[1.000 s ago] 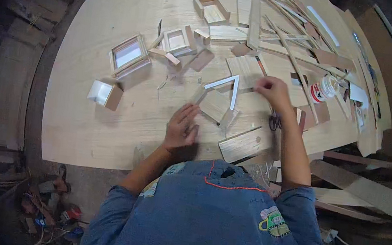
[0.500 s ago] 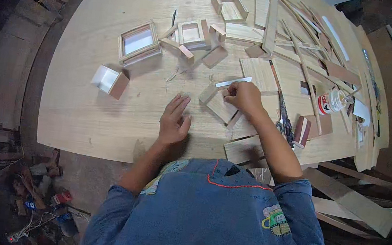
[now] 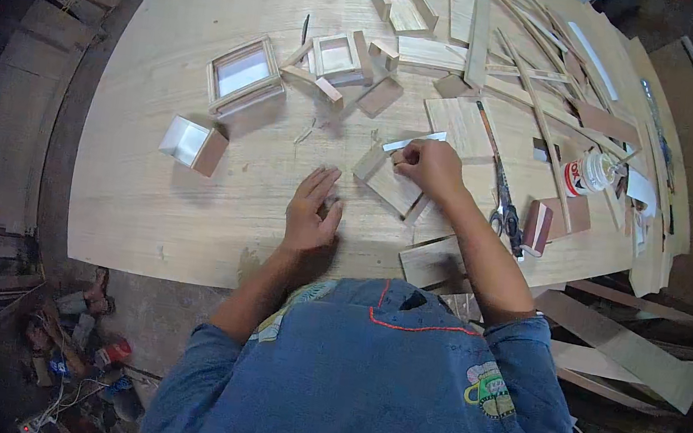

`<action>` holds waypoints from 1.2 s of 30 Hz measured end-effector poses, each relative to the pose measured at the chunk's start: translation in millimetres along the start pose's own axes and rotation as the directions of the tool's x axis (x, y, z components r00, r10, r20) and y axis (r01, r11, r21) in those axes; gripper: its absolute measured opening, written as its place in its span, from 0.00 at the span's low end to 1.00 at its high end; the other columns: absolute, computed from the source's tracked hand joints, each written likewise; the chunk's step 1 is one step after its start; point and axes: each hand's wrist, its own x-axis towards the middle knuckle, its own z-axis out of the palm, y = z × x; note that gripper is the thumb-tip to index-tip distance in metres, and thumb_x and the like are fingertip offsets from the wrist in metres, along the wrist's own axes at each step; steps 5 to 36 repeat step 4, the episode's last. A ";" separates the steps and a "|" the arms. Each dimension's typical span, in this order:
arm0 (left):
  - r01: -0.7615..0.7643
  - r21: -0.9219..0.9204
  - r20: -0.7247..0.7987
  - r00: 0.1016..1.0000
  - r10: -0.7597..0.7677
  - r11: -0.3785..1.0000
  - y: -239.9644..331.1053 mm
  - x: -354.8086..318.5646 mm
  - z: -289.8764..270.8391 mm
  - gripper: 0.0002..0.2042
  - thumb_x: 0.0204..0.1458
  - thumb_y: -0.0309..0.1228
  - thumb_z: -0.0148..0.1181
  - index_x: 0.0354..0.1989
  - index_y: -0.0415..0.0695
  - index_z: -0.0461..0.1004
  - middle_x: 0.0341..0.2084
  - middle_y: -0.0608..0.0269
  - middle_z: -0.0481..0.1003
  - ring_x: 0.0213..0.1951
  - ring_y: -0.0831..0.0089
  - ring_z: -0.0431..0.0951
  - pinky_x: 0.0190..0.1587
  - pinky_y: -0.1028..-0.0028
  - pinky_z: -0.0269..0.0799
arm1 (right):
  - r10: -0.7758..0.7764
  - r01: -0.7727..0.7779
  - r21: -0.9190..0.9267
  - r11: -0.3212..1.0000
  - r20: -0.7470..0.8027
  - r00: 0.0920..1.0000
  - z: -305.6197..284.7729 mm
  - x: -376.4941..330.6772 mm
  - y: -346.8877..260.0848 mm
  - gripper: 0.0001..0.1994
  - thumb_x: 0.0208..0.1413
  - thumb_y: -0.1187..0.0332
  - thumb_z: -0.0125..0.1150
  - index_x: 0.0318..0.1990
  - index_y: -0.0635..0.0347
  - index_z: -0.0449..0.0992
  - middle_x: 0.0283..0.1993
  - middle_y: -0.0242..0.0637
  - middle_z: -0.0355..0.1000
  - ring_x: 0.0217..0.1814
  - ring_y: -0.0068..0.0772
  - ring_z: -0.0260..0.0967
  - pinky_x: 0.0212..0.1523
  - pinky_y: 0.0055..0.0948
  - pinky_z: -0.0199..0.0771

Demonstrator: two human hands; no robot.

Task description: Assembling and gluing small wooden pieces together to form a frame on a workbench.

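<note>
In front of me lies a small shallow wooden box (image 3: 395, 190), set at a slant on the table. My right hand (image 3: 432, 171) is over its far side, fingers closed in a pinch; whatever sits between the fingertips is too small to make out. Beside these fingers a thin white strip (image 3: 396, 145) runs along the box's far side, partly behind the hand. My left hand (image 3: 310, 216) rests on the tabletop left of the box, holding nothing, its fingers stretched out and a little apart.
On the wooden table (image 3: 129, 224) stand a white-sided box (image 3: 191, 145), a framed box (image 3: 246, 79) and an open tray (image 3: 402, 7). Scissors (image 3: 508, 223), a dark red block (image 3: 538, 227), a glue jar (image 3: 587, 175) and several wooden strips lie to the right.
My right hand has shifted very slightly at the box's far side, still pinched. The left hand stays flat on the table; the view itself moved a little.
</note>
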 end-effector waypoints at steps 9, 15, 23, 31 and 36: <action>0.014 0.007 0.027 1.000 -0.015 1.000 -1.1 -0.3 -0.1 0.26 0.44 0.25 0.59 0.57 0.44 0.68 0.55 0.47 0.68 0.61 0.53 0.64 0.62 0.63 0.60 | -0.002 0.002 0.058 0.998 0.008 1.000 -2.2 -1.4 -0.6 0.14 0.40 0.56 0.70 0.29 0.55 0.82 0.30 0.39 0.78 0.33 0.40 0.76 0.34 0.37 0.74; 0.014 0.007 0.027 1.000 -0.015 1.000 -1.1 -0.3 -0.1 0.26 0.44 0.25 0.59 0.57 0.44 0.68 0.55 0.47 0.68 0.61 0.53 0.64 0.62 0.63 0.60 | -0.002 0.002 0.058 0.998 0.008 1.000 -2.2 -1.4 -0.6 0.14 0.40 0.56 0.70 0.29 0.55 0.82 0.30 0.39 0.78 0.33 0.40 0.76 0.34 0.37 0.74; 0.014 0.007 0.027 1.000 -0.015 1.000 -1.1 -0.3 -0.1 0.26 0.44 0.25 0.59 0.57 0.44 0.68 0.55 0.47 0.68 0.61 0.53 0.64 0.62 0.63 0.60 | -0.002 0.002 0.058 0.998 0.008 1.000 -2.2 -1.4 -0.6 0.14 0.40 0.56 0.70 0.29 0.55 0.82 0.30 0.39 0.78 0.33 0.40 0.76 0.34 0.37 0.74; 0.014 0.007 0.027 1.000 -0.015 1.000 -1.1 -0.3 -0.1 0.26 0.44 0.25 0.59 0.57 0.44 0.68 0.55 0.47 0.68 0.61 0.53 0.64 0.62 0.63 0.60 | -0.002 0.002 0.058 0.998 0.008 1.000 -2.2 -1.4 -0.6 0.14 0.40 0.56 0.70 0.29 0.55 0.82 0.30 0.39 0.78 0.33 0.40 0.76 0.34 0.37 0.74; 0.014 0.007 0.027 1.000 -0.015 1.000 -1.1 -0.3 -0.1 0.26 0.44 0.25 0.59 0.57 0.44 0.68 0.55 0.47 0.68 0.61 0.53 0.64 0.62 0.63 0.60 | -0.002 0.002 0.058 0.998 0.008 1.000 -2.2 -1.4 -0.6 0.14 0.40 0.56 0.70 0.29 0.55 0.82 0.30 0.39 0.78 0.33 0.40 0.76 0.34 0.37 0.74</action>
